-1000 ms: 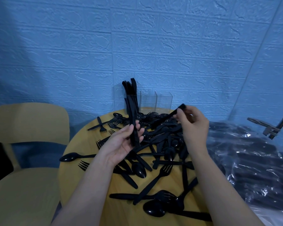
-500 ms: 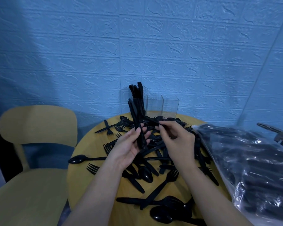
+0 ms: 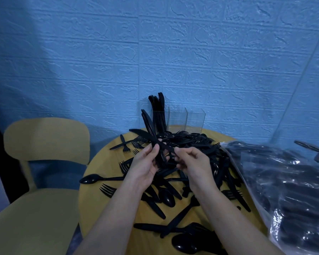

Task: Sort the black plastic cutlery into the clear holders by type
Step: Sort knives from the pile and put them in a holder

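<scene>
Mostly cluttered round wooden table (image 3: pixel 99 168), blue brick-textured wall (image 3: pixel 210 61) behind.

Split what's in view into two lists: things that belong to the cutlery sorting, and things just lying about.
Part of the job:
- bundle of knives in the left hand
- knife at the right hand
- clear holders
- loose cutlery pile

Lying about:
- chair
- plastic bag
</scene>
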Demonstrator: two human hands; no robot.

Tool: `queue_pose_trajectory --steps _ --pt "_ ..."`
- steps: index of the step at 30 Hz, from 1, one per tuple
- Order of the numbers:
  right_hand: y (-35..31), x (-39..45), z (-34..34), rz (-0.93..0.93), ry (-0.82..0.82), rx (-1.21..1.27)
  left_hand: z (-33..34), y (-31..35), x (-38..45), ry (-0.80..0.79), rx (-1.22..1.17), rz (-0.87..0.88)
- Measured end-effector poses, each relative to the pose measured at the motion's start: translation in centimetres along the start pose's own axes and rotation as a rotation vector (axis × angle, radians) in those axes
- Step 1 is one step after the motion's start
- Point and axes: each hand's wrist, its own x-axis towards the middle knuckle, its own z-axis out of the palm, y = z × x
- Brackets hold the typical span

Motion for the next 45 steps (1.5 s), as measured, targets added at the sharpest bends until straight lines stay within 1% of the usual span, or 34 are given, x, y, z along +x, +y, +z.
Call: queue_pose_trajectory --steps 6,11,15,17,19,20,21,22,23,26,28,30,32,36,39,40,42,43,45 --pt "1.0 0.2 0.5 -0.047 0.0 -0.233 0.3 -0.3 -0.1 -0.027 0.102 0.043" --pt "0.8 0.4 -0.1 -0.189 -0.031 -0.579 0.4 -0.5 -0.2 -0.022 0.227 0.061" --pt "-0.4 0.6 -0.8 -0.249 -0.094 -0.839 0.3 -0.4 -0.1 0.001 0.197 0.062" --pt "-1.7 1.3 -2.0 -0.287 -0.013 -0.945 0.1 -0.3 0.0 0.022 0.122 0.048" --pt "-3.2 2.0 -3.7 -0.345 0.129 -0.993 0.1 -0.1 0.0 0.048 0.072 0.033" --pt "-3.5 2.5 -4.5 -0.363 0.167 -1.014 0.0 -0.1 0.0 0.056 0.056 0.03" --pt "-3.6 2.8 -5.0 -0.369 0.162 -1.044 0.0 0.0 0.1 0.064 0.045 0.031" --pt "-3.5 3.0 -5.1 -0.37 0.113 -1.086 -0.1 0.1 0.1 0.07 0.033 0.035" --pt "-3.2 3.1 -4.9 -0.376 0.031 -1.14 -0.1 0.2 0.2 0.078 0.017 0.04" --pt "-1.8 3.1 -3.5 -0.474 -0.298 -1.373 -0.4 0.4 0.2 0.095 -0.023 0.052" --pt "-0.9 3.3 -2.6 -0.552 -0.471 -1.547 -0.3 0.4 0.1 0.09 -0.025 0.054" --pt "0.0 3.5 -2.0 -0.628 -0.556 -1.66 -0.2 0.3 0.1 0.084 -0.015 0.052" --pt "0.8 3.7 -1.7 -0.702 -0.592 -1.729 -0.1 0.3 0.1 0.08 -0.011 0.043" --pt "1.2 3.7 -1.5 -0.786 -0.591 -1.782 -0.3 0.4 0.0 0.072 -0.023 0.03" --pt "0.7 3.5 -1.8 -0.806 -0.548 -1.708 -0.3 0.4 0.0 0.07 -0.038 0.027" --pt "0.4 3.4 -2.0 -0.831 -0.508 -1.651 -0.4 0.4 0.0 0.069 -0.047 0.027" --pt "0.1 3.6 -2.6 -0.916 -0.373 -1.526 -0.5 0.6 0.0 0.057 -0.078 0.022" --pt "0.0 3.6 -2.9 -0.935 -0.28 -1.453 -0.5 0.7 0.0 0.046 -0.105 0.016" --pt "-0.3 3.6 -3.6 -0.901 -0.082 -1.277 -0.6 0.9 0.0 0.018 -0.164 0.002"
